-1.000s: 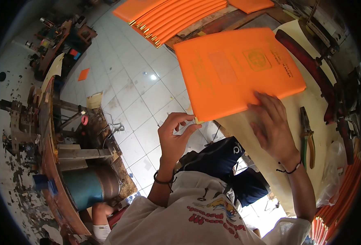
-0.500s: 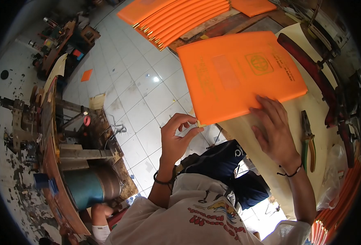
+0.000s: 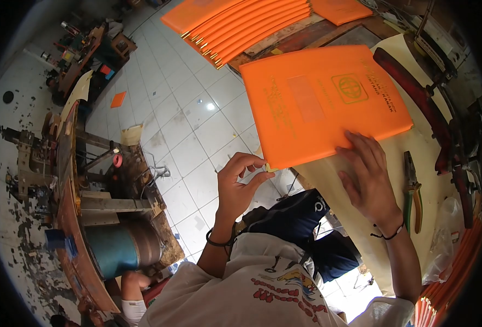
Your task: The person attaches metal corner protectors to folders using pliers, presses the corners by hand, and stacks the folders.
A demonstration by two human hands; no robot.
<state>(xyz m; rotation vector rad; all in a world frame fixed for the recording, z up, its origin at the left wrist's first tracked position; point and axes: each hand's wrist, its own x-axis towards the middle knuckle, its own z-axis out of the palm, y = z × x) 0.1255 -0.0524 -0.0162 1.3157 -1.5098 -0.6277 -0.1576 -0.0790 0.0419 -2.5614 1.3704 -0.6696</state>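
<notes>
An orange folder (image 3: 320,133) with gold and black print, an emblem and a clear window lies on the worktable, its near left corner jutting past the table edge. My left hand (image 3: 238,182) pinches a small gold corner piece (image 3: 269,168) at that corner between thumb and fingertips. Whether the piece is fixed there I cannot tell. My right hand (image 3: 367,180) rests with spread fingertips on the folder's near edge, thumb apart, holding nothing. Right of that hand, pliers (image 3: 413,191) with green and yellow handles lie on the table.
Stacked orange folders (image 3: 246,27) with gold corners lie at the far end. A dark red metal bar (image 3: 415,92) runs along the table's right side, near a clear plastic bag (image 3: 445,240). Another bench (image 3: 69,201) stands left across the tiled floor, with part of a person below.
The view has shifted slightly, so everything sits a little lower and further right. Both hands keep their places on the folder, with the left still pinching its corner.
</notes>
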